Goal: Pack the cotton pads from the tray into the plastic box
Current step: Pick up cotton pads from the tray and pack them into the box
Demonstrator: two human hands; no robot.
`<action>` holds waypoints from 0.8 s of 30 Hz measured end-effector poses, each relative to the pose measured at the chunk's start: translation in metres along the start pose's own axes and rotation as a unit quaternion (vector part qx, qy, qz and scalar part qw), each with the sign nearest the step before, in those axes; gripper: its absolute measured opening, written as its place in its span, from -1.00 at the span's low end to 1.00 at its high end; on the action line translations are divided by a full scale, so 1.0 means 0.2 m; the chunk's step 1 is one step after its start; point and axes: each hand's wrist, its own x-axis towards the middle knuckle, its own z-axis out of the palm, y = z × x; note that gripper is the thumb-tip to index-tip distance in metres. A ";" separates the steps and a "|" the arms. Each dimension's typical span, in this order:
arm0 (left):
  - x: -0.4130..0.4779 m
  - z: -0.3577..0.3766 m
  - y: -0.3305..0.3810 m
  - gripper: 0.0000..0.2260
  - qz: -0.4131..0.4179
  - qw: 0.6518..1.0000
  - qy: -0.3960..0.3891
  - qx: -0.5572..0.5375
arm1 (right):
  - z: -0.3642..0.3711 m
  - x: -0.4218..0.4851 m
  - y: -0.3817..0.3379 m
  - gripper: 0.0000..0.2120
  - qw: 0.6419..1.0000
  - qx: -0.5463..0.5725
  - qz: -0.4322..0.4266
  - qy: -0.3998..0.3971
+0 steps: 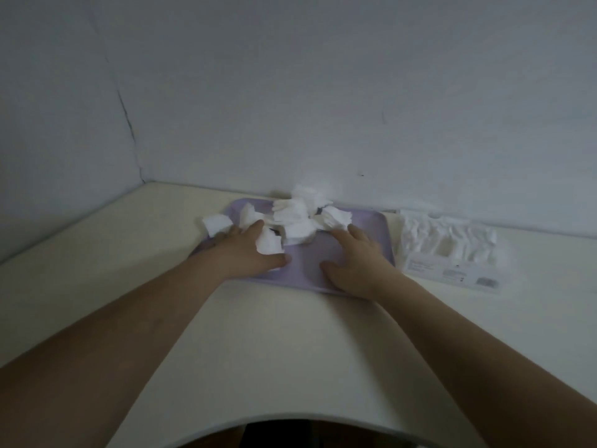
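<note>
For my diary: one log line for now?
left hand: open, touching cotton pads; right hand: open, on tray; plastic box: beside tray, holds pads

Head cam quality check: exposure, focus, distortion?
Head view: dim, flat light with a bluish cast and no glare. The cotton pads wash out to near-featureless white on the lilac tray. The plastic box is soft and its label print is unreadable. Wide-angle distortion bows the near edge of the table.

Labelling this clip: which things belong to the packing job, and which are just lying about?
Job: white square cotton pads; flat lilac plastic tray; clear plastic box, already holding pads.
Merely background: white table; grey wall.
</note>
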 end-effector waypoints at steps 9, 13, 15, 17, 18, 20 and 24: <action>-0.01 0.08 0.21 -0.14 0.115 0.993 0.011 0.005 | -0.07 -0.07 0.21 -0.30 0.985 0.048 0.117 0.115; -0.02 0.09 0.31 -0.44 0.177 0.984 0.004 -0.017 | -0.08 -0.06 0.14 -0.34 0.990 0.034 0.046 0.126; -0.03 0.05 0.28 -0.39 0.179 0.973 0.011 -0.145 | -0.09 -0.02 0.06 -0.32 0.994 0.020 -0.007 0.107; -0.01 -0.02 0.23 -0.35 0.170 0.957 0.100 -0.212 | -0.08 0.02 -0.04 -0.32 0.994 0.032 -0.062 0.085; 0.03 -0.04 0.19 -0.34 0.152 0.958 0.145 -0.194 | -0.06 0.05 -0.09 -0.32 0.993 0.020 -0.093 0.071; 0.12 -0.08 0.11 -0.31 0.070 0.981 0.171 -0.056 | -0.02 0.08 -0.17 -0.27 0.991 -0.025 -0.131 0.021; 0.21 -0.02 -0.04 -0.31 -0.041 0.993 0.034 0.103 | 0.06 0.10 -0.21 -0.34 0.984 -0.065 -0.154 -0.057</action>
